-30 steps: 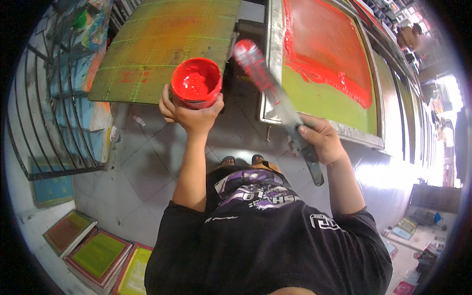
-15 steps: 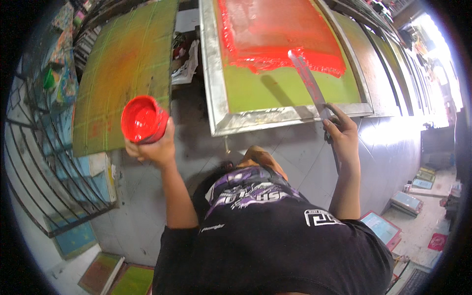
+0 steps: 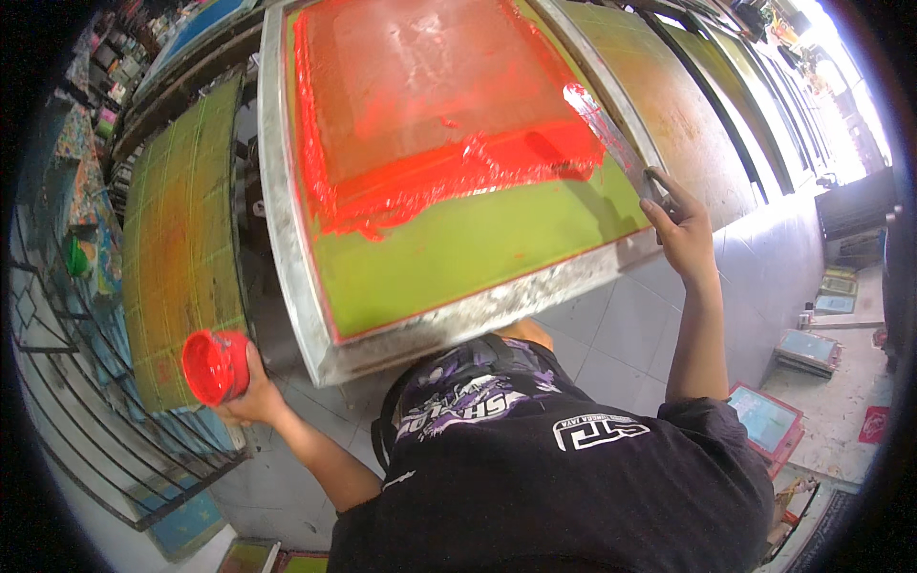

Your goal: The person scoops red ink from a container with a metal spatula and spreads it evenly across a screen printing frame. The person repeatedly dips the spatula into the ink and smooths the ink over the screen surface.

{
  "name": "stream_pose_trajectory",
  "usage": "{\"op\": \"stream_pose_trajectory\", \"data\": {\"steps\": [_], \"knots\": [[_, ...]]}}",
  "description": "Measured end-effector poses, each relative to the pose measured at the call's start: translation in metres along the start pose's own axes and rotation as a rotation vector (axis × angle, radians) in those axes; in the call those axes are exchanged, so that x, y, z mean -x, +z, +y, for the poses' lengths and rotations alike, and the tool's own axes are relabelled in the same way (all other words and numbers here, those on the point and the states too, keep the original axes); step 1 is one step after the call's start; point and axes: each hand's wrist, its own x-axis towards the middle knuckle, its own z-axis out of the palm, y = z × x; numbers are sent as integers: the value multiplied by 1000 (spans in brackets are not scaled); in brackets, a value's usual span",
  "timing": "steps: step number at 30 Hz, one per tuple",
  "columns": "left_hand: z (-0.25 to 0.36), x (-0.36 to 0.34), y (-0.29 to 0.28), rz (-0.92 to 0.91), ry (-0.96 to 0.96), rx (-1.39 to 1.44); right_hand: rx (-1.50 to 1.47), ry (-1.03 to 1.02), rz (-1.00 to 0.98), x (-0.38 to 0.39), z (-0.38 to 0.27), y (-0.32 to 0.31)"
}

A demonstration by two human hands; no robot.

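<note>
Over the screen (image 3: 458, 258), the right hand (image 3: 685, 234), gripping a spatula (image 3: 608, 134), has shifted work to the right margin of the red ink (image 3: 549, 151), contact unclear, the left hand (image 3: 260, 393) holding a tub (image 3: 229, 371).

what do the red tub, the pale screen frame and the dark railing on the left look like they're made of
Red tub: probably plastic, from its round, thin-looking wall; the glossy red coating leaves that open. Pale screen frame: most likely bare metal, silver-grey with dark scuffs. Dark railing: likely painted metal, given its slim bars; exact finish unclear.
</note>
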Motion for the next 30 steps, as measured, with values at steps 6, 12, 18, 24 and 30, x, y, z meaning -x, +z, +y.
{"op": "stream_pose_trajectory", "data": {"steps": [6, 12, 18, 24, 30], "knots": [[-17, -8, 10, -43, -136, 80, 152, 40, -44, -57, -1, -19], [-9, -12, 12, 16, -158, -130, 344, 24, -97, -94, -3, -23], [-53, -20, 28, 27, -178, -90, 501, 53, -177, -96, -8, -40], [31, -5, -4, -74, -201, -102, 606, 76, -183, -62, -14, -66], [-35, -20, 17, 45, -273, -228, 660, 167, -216, -40, -17, -70]]}}
